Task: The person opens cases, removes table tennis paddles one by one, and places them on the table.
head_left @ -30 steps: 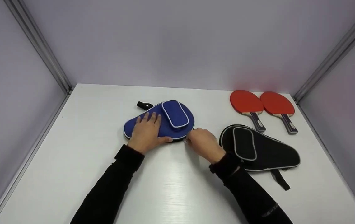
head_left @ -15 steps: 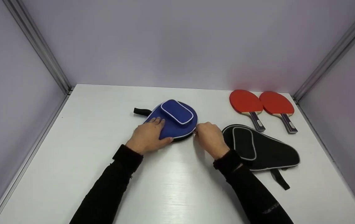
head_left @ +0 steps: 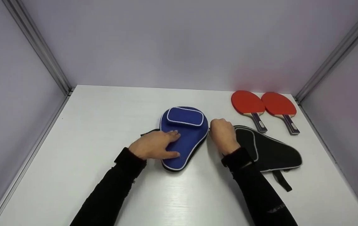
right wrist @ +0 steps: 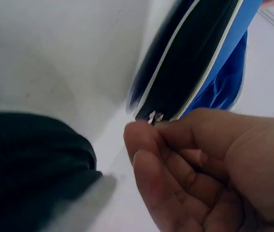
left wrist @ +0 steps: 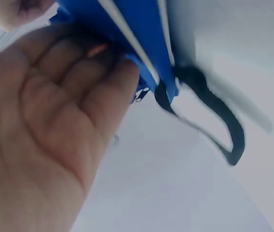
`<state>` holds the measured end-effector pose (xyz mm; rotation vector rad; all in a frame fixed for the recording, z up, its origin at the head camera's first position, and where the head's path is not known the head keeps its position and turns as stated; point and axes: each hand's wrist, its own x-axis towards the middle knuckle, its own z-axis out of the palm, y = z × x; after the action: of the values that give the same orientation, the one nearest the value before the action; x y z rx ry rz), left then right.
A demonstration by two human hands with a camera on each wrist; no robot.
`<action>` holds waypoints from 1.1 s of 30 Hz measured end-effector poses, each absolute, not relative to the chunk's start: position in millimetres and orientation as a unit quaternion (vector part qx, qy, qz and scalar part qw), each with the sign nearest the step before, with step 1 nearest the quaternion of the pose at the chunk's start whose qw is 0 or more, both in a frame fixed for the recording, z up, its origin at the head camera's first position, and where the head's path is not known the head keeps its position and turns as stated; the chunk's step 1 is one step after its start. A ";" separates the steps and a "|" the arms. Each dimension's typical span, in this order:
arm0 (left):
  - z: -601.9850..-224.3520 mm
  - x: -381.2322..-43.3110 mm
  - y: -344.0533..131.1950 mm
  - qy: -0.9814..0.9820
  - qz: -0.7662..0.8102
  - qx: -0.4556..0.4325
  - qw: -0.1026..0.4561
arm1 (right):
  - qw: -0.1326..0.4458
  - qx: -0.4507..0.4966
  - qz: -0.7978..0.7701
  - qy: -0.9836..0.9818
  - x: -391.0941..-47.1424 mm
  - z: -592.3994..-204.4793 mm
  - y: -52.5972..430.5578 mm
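A blue table tennis bat case with white piping lies on the table, its narrow end toward me and its small pocket at the far end. My left hand rests on the case's left part with fingers extended. At the right edge, my right hand pinches a metal zipper pull between thumb and forefinger; the case's black side shows beyond it in the right wrist view. A black strap loop hangs off the case's other side in the left wrist view.
Right of my right hand lies a black bat case with a strap, partly covered by my forearm. Two red table tennis bats, one at left and one at right, lie by the back wall.
The blue case has turned, its narrow end swinging from the left round toward me. My right hand has moved rightward and slightly away from me with the zipper pull; the left hand still rests on the case.
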<state>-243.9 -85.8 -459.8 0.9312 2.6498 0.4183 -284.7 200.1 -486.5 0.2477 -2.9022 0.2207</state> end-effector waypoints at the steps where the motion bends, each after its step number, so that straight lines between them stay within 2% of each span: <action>1: -459.4 -242.1 -84.7 0.919 0.145 0.331 0.158 | 0.114 0.085 0.070 -0.987 -284.7 -487.0 200.7; 6: -458.3 -233.1 -76.7 0.906 0.142 0.343 0.203 | 0.123 0.087 0.057 -0.987 -283.5 -488.8 201.5; 11: -457.6 -228.4 -69.2 0.906 0.127 0.343 0.213 | 0.117 0.080 0.057 -0.988 -282.3 -488.2 199.5; 23: -460.5 -226.7 -65.4 0.918 0.120 0.326 0.192 | 0.094 0.077 0.052 -0.991 -281.5 -486.7 196.4; 33: -465.2 -232.0 -67.8 0.930 0.128 0.309 0.155 | 0.130 0.114 0.063 -0.983 -280.6 -497.1 191.2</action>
<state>-232.0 -67.8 -465.2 0.8841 2.6642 0.3676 -280.6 191.2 -497.1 0.3312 -2.8554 0.1829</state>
